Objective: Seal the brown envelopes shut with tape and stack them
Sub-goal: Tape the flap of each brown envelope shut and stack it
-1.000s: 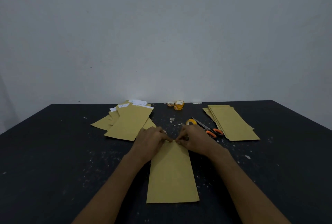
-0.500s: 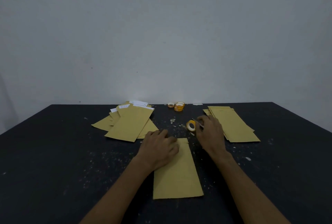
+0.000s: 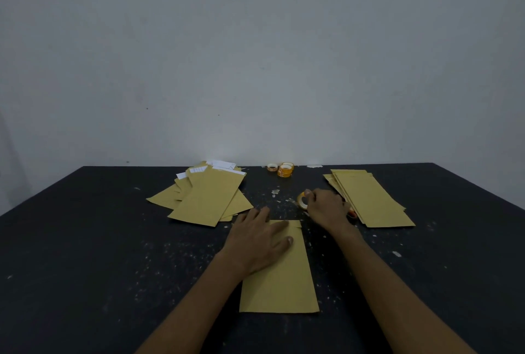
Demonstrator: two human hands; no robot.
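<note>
Head | left hand (image 3: 257, 243) flat on envelope (image 3: 279, 277) | right hand (image 3: 326, 207) pinching tape roll (image 3: 301, 200) (scissors (image 3: 352, 214) mostly hidden) — piles flank.

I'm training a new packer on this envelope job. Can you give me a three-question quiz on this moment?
1. True or false: the left hand lies flat on the middle envelope.
2. What does the right hand grip? A tape roll, B scissors, C envelope.
3. Fill in: envelopes showing white paper lie in the pile on the person's ____ side.

Key: 1 true; 2 A; 3 left.
</note>
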